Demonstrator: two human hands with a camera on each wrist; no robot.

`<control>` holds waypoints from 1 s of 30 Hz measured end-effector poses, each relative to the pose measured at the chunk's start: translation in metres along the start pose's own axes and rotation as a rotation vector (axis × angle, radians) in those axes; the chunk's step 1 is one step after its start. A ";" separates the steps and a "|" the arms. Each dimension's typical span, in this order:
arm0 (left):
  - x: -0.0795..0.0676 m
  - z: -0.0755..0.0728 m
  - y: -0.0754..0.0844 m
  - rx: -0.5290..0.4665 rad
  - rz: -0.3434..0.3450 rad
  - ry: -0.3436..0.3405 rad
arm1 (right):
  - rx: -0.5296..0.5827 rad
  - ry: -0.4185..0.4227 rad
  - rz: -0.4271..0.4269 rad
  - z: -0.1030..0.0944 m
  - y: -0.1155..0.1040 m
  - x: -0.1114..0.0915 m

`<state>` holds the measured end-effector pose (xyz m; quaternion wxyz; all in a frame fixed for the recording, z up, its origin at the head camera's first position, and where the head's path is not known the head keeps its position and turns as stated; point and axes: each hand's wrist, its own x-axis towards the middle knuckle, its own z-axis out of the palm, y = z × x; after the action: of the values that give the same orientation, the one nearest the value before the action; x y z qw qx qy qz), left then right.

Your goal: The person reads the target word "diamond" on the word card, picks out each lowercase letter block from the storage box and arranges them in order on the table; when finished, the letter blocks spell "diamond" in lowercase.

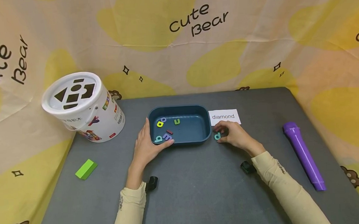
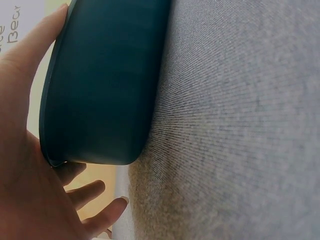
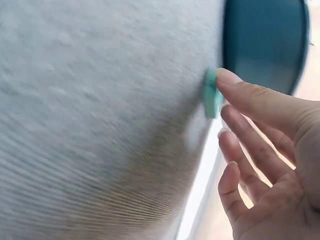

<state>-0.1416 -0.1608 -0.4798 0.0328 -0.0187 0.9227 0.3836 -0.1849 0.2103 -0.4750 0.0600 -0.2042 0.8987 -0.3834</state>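
Note:
A dark blue plastic tray (image 1: 184, 144) stands on the grey table, with several small letters at its left side. At its front left corner, my left hand (image 1: 145, 140) holds the wall, thumb along the front rim and fingers at the left side; the left wrist view shows the thumb (image 2: 42, 40) against the rim. Just right of the tray, my right hand (image 1: 234, 134) pinches a teal letter d (image 1: 217, 136) close over the table. In the right wrist view the thumb presses the letter (image 3: 212, 95), and the other fingers are loosely curled behind.
A white card reading "diamond" (image 1: 224, 116) lies right of the tray, behind my right hand. A white lidded bucket (image 1: 106, 119) stands at the back left, a green block (image 1: 86, 169) before it. The purple microphone-shaped toy (image 1: 305, 156) lies at the right.

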 end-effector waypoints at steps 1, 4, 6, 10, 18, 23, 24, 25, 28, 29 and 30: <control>0.000 0.000 0.000 -0.001 0.000 0.000 | 0.007 0.010 0.007 -0.002 -0.002 0.001; 0.000 0.000 0.001 -0.003 0.000 0.001 | 0.017 0.070 0.015 -0.008 -0.011 0.006; 0.000 0.000 0.001 -0.004 -0.001 0.002 | 0.026 0.128 -0.006 -0.009 -0.018 0.011; 0.000 0.000 0.001 -0.006 -0.005 0.004 | 0.040 0.209 -0.091 0.000 -0.035 0.024; 0.000 0.000 0.000 0.010 -0.005 0.005 | 0.032 0.028 -0.132 0.040 -0.073 0.051; 0.000 0.000 0.001 0.005 0.006 0.016 | 0.016 -0.134 -0.123 0.063 -0.088 0.069; -0.001 0.000 0.001 0.003 0.005 0.016 | 0.010 -0.159 -0.129 0.068 -0.089 0.072; -0.001 0.000 0.001 0.002 0.006 0.017 | 0.007 -0.181 -0.134 0.072 -0.091 0.076; -0.001 0.000 0.000 0.001 0.006 0.017 | 0.001 -0.229 -0.147 0.082 -0.094 0.086; -0.001 0.001 0.000 0.001 0.005 0.017 | -0.003 -0.237 -0.148 0.085 -0.095 0.089; -0.001 0.001 0.000 0.002 0.005 0.019 | -0.007 -0.243 -0.148 0.088 -0.096 0.092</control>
<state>-0.1407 -0.1602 -0.4803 0.0231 -0.0198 0.9235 0.3825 -0.2149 0.0545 -0.4633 0.1393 -0.3148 0.8687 -0.3561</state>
